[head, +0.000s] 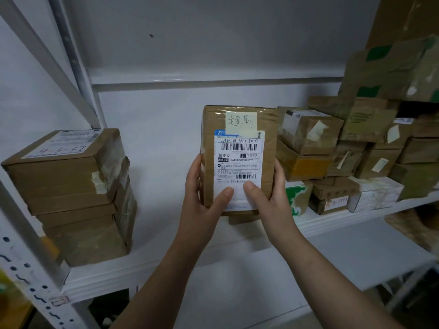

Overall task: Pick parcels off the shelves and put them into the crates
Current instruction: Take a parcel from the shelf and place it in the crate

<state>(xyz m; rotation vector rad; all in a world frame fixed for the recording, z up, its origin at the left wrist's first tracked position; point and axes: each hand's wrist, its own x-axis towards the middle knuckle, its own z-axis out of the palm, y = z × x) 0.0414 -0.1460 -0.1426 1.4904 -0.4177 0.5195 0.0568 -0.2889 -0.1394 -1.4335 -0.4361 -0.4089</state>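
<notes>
A brown cardboard parcel (238, 129) with a white shipping label and a yellow handwritten note is held upright above the white shelf (166, 245), in the middle of the head view. My left hand (202, 203) grips its lower left edge, thumb across the label. My right hand (270, 198) grips the lower right edge, thumb on the label too. Both forearms reach up from the bottom of the view. No crate is in view.
A stack of brown boxes (71, 193) stands at the shelf's left end beside a white upright post (31, 264). Several smaller parcels (351, 153) are piled along the shelf's right side. A higher shelf (213, 79) runs overhead.
</notes>
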